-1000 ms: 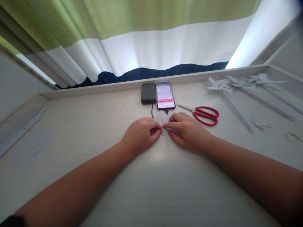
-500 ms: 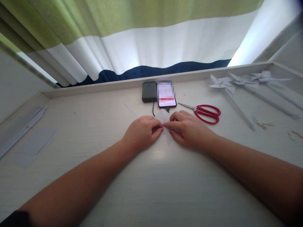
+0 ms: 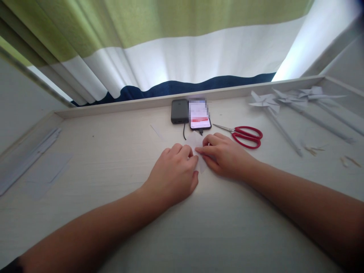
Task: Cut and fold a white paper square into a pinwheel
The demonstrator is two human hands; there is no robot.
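A small white folded paper piece (image 3: pixel 196 142) lies on the pale table (image 3: pixel 113 159) in the middle of the view. My left hand (image 3: pixel 174 172) rests on its left side, fingers bent and pressed down together on the paper. My right hand (image 3: pixel 226 155) holds the right side, thumb and forefinger pinched on the paper's edge. The two hands touch at their fingertips and hide most of the paper.
A dark power bank (image 3: pixel 179 111) and a phone (image 3: pixel 199 114) with a cable lie just behind the hands. Red-handled scissors (image 3: pixel 244 135) sit to the right. Paper pinwheels on sticks (image 3: pixel 273 106) lie at the far right. Paper sheets and strips (image 3: pixel 36 159) lie at the left.
My left hand has slid nearer to me and a little to the right, its fingers now flatter over the paper. My right hand has stayed where it was.
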